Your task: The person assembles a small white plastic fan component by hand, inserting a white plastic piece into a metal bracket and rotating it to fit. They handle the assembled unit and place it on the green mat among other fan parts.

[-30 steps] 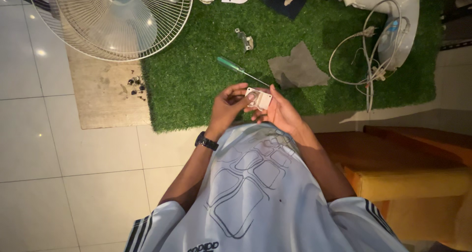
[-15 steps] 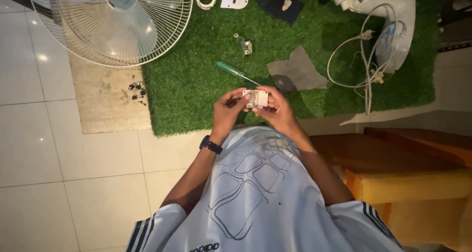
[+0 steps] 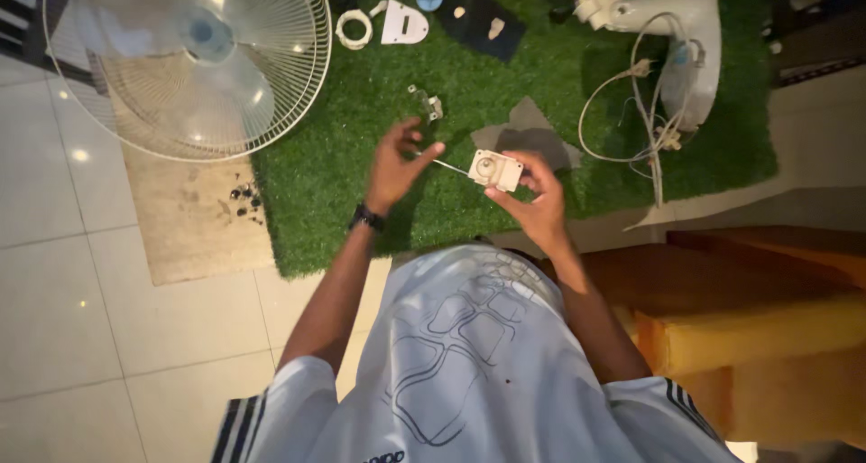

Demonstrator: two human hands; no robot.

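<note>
At ten o'clock a white wire fan guard (image 3: 189, 61) stands on pale tiles, with small dark screws (image 3: 242, 197) on a beige mat (image 3: 194, 228) below it. Near centre, the left hand (image 3: 397, 163) — a black watch (image 3: 364, 217) on its wrist — hovers over the green turf mat (image 3: 343, 165), fingers loosely spread, holding nothing. Just right, the right hand (image 3: 537, 201) pinches a small white switch box (image 3: 495, 170) — it sits above the turf. At one o'clock lies a white fan housing (image 3: 690, 43) with loose wires (image 3: 631, 111).
</note>
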